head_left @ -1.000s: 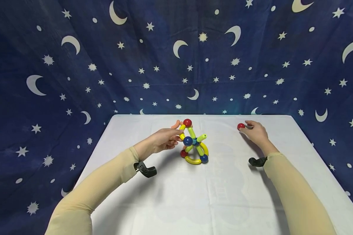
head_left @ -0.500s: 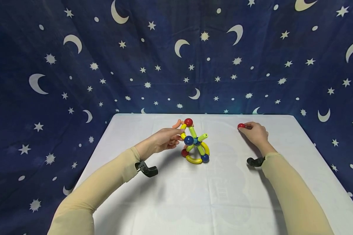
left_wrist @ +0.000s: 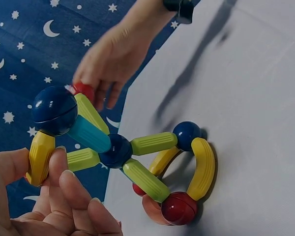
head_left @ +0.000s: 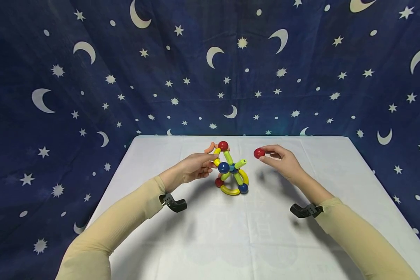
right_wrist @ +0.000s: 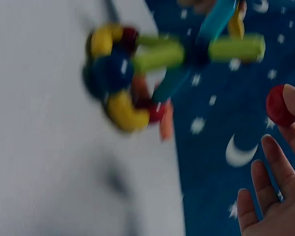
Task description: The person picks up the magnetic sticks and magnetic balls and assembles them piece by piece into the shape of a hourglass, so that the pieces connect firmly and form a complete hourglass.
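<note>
A ball-and-rod toy structure (head_left: pixel 238 179) stands mid-table, built of red and blue balls, light-green and blue straight rods and yellow curved rods. My left hand (head_left: pixel 195 167) pinches a curved yellow rod (left_wrist: pixel 41 158) on its upper left side, just below a large blue ball (left_wrist: pixel 54 110). Between thumb and forefinger, my right hand (head_left: pixel 283 160) holds a loose red ball (head_left: pixel 259 153) above the table, right of the structure. The other right fingers spread out in the right wrist view. One light-green rod (head_left: pixel 241 163) points to the right with a bare end.
An orange curved piece (head_left: pixel 210 147) shows behind the structure. The white-covered table (head_left: pixel 196 241) ends at the back against a dark blue curtain (head_left: pixel 192 93) with moons and stars. Each wrist wears a black camera mount (head_left: pixel 306 210).
My right hand has lifted the red ball off the table and brought it left toward the structure. My left hand and the structure have stayed in place.
</note>
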`<state>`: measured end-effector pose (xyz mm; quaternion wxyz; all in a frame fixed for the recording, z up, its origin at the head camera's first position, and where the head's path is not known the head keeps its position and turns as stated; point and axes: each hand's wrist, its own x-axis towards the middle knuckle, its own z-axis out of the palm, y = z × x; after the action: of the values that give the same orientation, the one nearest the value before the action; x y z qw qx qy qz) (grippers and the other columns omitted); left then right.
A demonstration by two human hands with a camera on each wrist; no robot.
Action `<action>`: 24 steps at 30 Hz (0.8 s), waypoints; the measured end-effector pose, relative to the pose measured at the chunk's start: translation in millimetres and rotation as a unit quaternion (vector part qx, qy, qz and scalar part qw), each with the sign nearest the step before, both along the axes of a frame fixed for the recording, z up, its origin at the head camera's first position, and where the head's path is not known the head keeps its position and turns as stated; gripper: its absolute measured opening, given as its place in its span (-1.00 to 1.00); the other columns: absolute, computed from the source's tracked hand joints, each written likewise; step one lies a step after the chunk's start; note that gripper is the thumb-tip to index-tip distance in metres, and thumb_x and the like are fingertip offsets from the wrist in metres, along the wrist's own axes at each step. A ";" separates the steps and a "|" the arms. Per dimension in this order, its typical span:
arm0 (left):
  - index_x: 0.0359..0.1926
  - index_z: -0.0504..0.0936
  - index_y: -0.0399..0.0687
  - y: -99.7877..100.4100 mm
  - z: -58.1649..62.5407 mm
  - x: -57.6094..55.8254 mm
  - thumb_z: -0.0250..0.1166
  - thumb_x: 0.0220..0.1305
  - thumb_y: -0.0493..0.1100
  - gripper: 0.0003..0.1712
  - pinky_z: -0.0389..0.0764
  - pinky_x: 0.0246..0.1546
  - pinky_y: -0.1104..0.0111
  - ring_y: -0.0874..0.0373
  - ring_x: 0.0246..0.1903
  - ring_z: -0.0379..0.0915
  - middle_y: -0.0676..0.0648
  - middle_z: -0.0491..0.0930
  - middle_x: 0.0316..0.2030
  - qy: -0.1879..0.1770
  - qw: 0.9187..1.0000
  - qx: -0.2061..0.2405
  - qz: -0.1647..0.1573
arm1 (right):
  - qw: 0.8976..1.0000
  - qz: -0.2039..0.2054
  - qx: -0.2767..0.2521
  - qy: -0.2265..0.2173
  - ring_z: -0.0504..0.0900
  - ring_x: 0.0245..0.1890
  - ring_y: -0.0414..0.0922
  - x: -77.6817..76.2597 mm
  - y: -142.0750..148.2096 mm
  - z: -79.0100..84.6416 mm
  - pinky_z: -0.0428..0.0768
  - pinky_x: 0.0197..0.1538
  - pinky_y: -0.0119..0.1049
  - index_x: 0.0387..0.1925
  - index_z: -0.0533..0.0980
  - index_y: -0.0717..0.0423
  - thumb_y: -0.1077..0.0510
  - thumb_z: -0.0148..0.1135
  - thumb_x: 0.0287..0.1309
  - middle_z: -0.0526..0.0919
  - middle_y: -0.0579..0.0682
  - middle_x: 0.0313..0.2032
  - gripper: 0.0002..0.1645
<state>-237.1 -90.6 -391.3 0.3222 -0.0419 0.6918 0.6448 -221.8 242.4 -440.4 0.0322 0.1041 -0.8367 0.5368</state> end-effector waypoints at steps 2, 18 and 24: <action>0.00 0.61 -0.11 -0.5 0.1 0.7 0.31 0.42 0.04 -0.66 0.53 -0.27 0.37 0.18 -0.43 0.48 0.02 0.67 -0.39 0.002 1.000 0.001 0.000 | 1.000 0.022 -0.016 -0.004 0.47 0.20 0.16 7.2 -8.6 8.0 0.47 0.15 -0.01 0.17 0.60 0.08 -0.01 0.46 0.25 0.62 0.03 0.11 -0.49; 0.03 0.62 -0.11 -0.5 -0.3 0.5 0.32 0.42 0.05 -0.64 0.54 -0.27 0.38 0.17 -0.43 0.49 0.01 0.67 -0.38 -0.006 1.000 0.005 0.004 | 0.997 0.061 -0.048 0.007 0.46 0.21 0.02 17.4 -27.7 14.2 0.40 0.22 0.06 0.17 0.62 0.06 0.06 0.48 0.23 0.63 -0.02 0.11 -0.51; 0.03 0.61 -0.11 -0.7 -1.4 0.1 0.32 0.42 0.05 -0.64 0.54 -0.27 0.38 0.18 -0.42 0.49 0.02 0.67 -0.38 -0.006 1.000 0.007 0.003 | 0.997 0.066 -0.047 0.000 0.45 0.22 -0.01 17.2 -31.7 13.2 0.35 0.26 0.11 0.17 0.63 0.04 0.06 0.47 0.24 0.64 0.00 0.13 -0.52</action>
<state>-237.0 -91.3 -392.7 0.3252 -0.0456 0.6849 0.6505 -204.6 210.8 -427.3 0.0012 0.1575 -0.8018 0.5764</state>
